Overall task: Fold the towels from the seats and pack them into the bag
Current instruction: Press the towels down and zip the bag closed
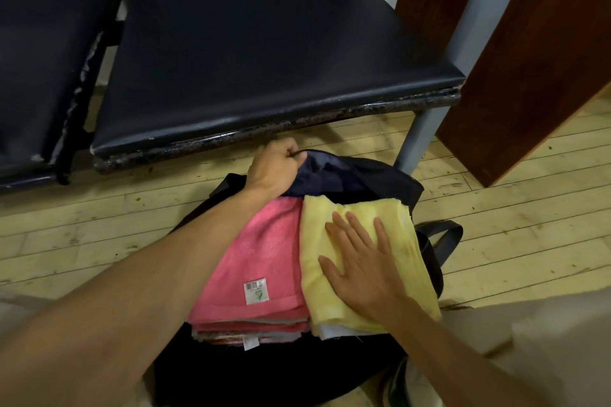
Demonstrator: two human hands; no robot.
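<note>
**Bag with folded towels, floor in front of seats**

Bag [334,370]: dark fabric, lying open on the wooden floor [529,208] just in front of the seats, strap [443,235] trailing to the right.

Pink towels [264,261]: folded, stacked in several layers, sitting in the left half of the bag's opening; white label with a barcode showing on the top one, a second white tag poking out lower in the stack.

Yellow towel [330,274]: folded, lying beside the pink stack on its right, touching it along one edge, white layer peeking out beneath its near end.

Left hand [277,163]: fingers curled tight, gripping the far rim of the bag and holding it up; forearm crossing over the pink stack.

Right hand [360,261]: flat, fingers straight and spread, pressing down on the yellow towel, gripping nothing.

Seats [264,59]: dark padded, worn front edges, standing side by side behind the bag, carrying no towels within view.

Wooden panel [515,76]: reddish brown, standing at right.
</note>
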